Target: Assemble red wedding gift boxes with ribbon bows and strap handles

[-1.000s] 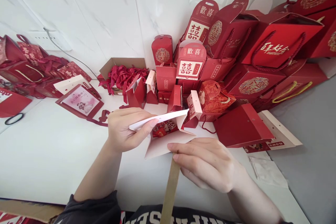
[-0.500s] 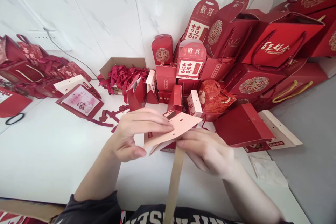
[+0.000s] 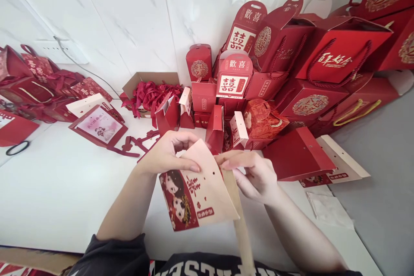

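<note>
A cream and red paper gift bag [image 3: 207, 189], printed with two cartoon figures and Chinese characters, is tilted in front of me. My left hand [image 3: 166, 153] is closed on its upper edge, thumb on the cream face and fingers behind. A small punched hole shows near the top edge. At that edge, my right hand [image 3: 255, 177] pinches a beige ribbon [image 3: 242, 233] between thumb and fingers. The ribbon's long tail hangs down towards my shirt. Whether the ribbon passes through the bag is hidden behind the fingers.
Red gift boxes and bags [image 3: 343, 56] are stacked high at the back right. An open carton of red ribbons [image 3: 157, 92] stands by the tiled wall. A red box with a pink picture [image 3: 101, 127], dark red ribbon pieces [image 3: 136, 144] and scissors [image 3: 17, 148] lie left on the white table.
The bag has turned so its printed face now shows towards me. My left hand has changed its hold to the upper edge. My right hand and the ribbon have shifted slightly right.
</note>
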`<control>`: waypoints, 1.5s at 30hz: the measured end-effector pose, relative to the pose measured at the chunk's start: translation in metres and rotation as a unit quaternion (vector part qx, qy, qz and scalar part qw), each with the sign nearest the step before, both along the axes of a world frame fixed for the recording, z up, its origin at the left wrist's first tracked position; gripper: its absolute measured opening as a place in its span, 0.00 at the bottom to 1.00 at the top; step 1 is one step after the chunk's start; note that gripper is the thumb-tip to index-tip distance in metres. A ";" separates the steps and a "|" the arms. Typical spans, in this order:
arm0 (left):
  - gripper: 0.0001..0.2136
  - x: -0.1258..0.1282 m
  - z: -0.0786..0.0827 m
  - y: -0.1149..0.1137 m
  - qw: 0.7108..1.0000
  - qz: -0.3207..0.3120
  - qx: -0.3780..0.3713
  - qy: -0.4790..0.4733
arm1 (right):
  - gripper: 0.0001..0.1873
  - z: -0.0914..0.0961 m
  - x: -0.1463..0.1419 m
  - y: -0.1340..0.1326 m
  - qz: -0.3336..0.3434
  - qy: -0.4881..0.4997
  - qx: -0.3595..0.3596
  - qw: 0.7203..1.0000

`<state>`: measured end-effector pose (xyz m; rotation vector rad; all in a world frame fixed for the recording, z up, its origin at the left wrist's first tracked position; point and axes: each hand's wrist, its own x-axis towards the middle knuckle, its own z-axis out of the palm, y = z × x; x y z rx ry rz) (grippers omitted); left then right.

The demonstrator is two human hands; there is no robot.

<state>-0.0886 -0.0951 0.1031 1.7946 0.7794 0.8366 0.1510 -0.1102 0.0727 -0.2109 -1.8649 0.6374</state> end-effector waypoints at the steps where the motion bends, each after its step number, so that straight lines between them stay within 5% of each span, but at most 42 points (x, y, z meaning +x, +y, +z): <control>1: 0.12 -0.004 0.002 0.000 1.000 0.006 -0.006 -0.002 | 0.11 0.000 0.001 0.002 -0.005 0.002 -0.017 1.000; 5: 0.09 -0.024 0.014 -0.001 0.991 0.107 0.054 -0.066 | 0.10 0.005 0.015 0.008 -0.067 0.057 -0.058 0.994; 9: 0.07 -0.026 0.017 -0.006 0.916 0.287 0.184 -0.212 | 0.09 0.019 0.032 0.010 -0.181 0.135 -0.073 0.971; 12: 0.08 -0.007 0.010 -0.012 0.889 0.343 0.225 -0.205 | 0.07 0.027 0.039 0.009 -0.230 0.176 -0.065 0.955; 16: 0.06 0.022 0.000 -0.017 0.912 0.335 0.236 -0.020 | 0.08 0.030 0.043 0.008 -0.246 0.177 -0.067 0.951; 20: 0.10 0.032 -0.002 -0.013 0.905 0.330 0.246 0.106 | 0.12 0.028 0.044 0.008 -0.202 0.109 -0.043 0.972; 23: 0.10 0.029 -0.003 -0.007 0.915 0.306 0.241 0.102 | 0.14 0.026 0.041 0.010 -0.173 0.002 0.029 0.984; 27: 0.08 0.023 -0.011 -0.003 0.953 0.230 0.188 0.055 | 0.17 0.023 0.036 0.015 -0.217 -0.086 0.132 0.963; 32: 0.31 0.021 -0.017 0.000 0.954 0.185 0.236 -0.001 | 0.15 0.016 0.028 0.020 -0.250 -0.100 0.108 0.957; 38: 0.06 0.029 -0.012 -0.002 0.916 0.232 0.311 0.106 | 0.12 0.013 0.025 0.024 -0.240 -0.105 0.054 0.963; 45: 0.05 0.051 -0.019 -0.014 0.950 0.230 0.208 0.028 | 0.14 0.013 0.023 0.020 -0.313 -0.066 0.166 0.933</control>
